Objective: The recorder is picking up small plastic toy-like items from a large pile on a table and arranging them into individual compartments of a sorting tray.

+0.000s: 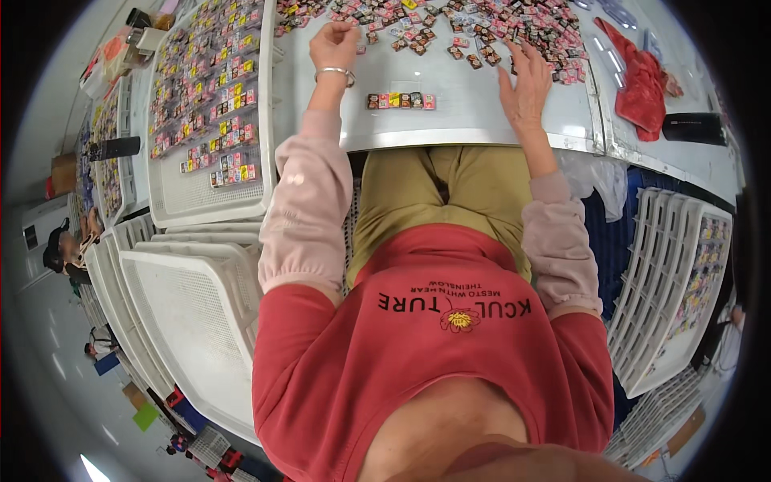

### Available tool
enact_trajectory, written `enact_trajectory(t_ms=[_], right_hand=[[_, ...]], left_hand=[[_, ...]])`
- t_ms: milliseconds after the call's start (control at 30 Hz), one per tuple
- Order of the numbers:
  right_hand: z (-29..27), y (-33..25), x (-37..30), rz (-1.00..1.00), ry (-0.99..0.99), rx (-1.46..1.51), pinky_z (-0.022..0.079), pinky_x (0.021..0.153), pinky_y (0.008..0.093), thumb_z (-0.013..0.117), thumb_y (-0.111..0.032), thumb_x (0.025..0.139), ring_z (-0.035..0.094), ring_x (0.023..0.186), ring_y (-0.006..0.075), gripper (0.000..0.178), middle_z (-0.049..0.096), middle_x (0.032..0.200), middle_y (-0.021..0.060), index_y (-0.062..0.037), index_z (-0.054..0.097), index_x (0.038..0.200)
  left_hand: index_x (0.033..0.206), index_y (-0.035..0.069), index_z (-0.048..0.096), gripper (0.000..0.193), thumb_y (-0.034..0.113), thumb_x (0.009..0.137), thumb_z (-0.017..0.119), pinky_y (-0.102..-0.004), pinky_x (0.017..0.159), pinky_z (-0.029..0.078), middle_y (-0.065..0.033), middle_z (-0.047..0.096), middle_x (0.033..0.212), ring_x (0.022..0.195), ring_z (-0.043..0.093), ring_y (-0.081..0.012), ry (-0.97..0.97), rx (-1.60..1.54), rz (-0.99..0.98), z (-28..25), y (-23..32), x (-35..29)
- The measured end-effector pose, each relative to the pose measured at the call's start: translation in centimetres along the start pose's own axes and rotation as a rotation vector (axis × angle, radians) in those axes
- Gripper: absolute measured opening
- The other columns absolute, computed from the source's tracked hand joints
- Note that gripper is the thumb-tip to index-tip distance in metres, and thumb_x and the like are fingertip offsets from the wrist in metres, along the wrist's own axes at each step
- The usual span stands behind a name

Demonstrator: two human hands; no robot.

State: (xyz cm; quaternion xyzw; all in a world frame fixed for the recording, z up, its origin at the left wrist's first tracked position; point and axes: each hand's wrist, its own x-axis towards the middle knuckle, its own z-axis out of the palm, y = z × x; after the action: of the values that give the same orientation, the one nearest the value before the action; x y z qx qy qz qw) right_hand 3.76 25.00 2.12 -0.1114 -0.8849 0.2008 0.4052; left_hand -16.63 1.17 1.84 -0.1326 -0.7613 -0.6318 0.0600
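A clear plastic case [430, 103] lies near the front edge of the white table, with a row of small pink, yellow, black and red blocks [393, 100] in it. Beyond it and to the left is my left hand [334, 48], its fingers curled closed; what they hold, if anything, is too small to make out. Over on the right, my right hand [526, 84] has its fingers stretched and apart at the edge of a wide pile of loose small blocks [542, 36]. Nothing shows in its grasp.
On the left, a white tray [173, 193] bears many filled clear cases. Stacked white trays [189, 305] stand beneath it, and more white trays [662, 273] stand at the right. A red cloth [638, 88] and a black cylinder [693, 128] lie on the right-hand table.
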Motion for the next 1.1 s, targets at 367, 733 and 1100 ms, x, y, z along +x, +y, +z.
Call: enact_trajectory(t_ms=[367,733,1100], right_hand=[[1.3,-7.4,2.0,0.704,-0.623,1.309,0.051,0.071,0.0231,0.060,-0.011,0.087,0.061,0.078,0.0107,0.028,0.061,0.087,0.0011,-0.0014,0.058,0.113],[2.6,-5.1,-2.5,0.459,-0.564,0.769,0.050,0.059,0.0252,0.065,-0.007,0.077,0.062,0.065,0.0121,0.019,0.064,0.074,0.0062,-0.0009,0.064,0.095],[2.1,-7.1,-4.0,0.185,-0.408,0.365,0.050,0.060,0.0355,0.064,-0.007,0.073,0.061,0.067,0.0280,0.011,0.060,0.073,0.0106,-0.0047,0.065,0.084]], left_hand=[[0.092,-0.001,0.064,0.017,0.011,0.081,0.067,-0.0233,0.062,0.053,-0.0061,0.065,0.081,0.068,0.062,-0.0117,-0.544,-0.294,-0.234,1.9,8.7,-6.9],[0.110,0.013,0.061,0.043,0.026,0.070,0.070,-0.0453,0.093,0.036,-0.0091,0.056,0.117,0.114,0.046,-0.0324,-0.463,0.493,0.628,-1.4,4.1,-11.1],[0.117,0.013,0.056,0.039,0.019,0.078,0.063,-0.0452,0.099,0.027,-0.0085,0.052,0.122,0.117,0.043,-0.0305,-0.526,0.597,0.640,-0.2,3.9,-14.8]])
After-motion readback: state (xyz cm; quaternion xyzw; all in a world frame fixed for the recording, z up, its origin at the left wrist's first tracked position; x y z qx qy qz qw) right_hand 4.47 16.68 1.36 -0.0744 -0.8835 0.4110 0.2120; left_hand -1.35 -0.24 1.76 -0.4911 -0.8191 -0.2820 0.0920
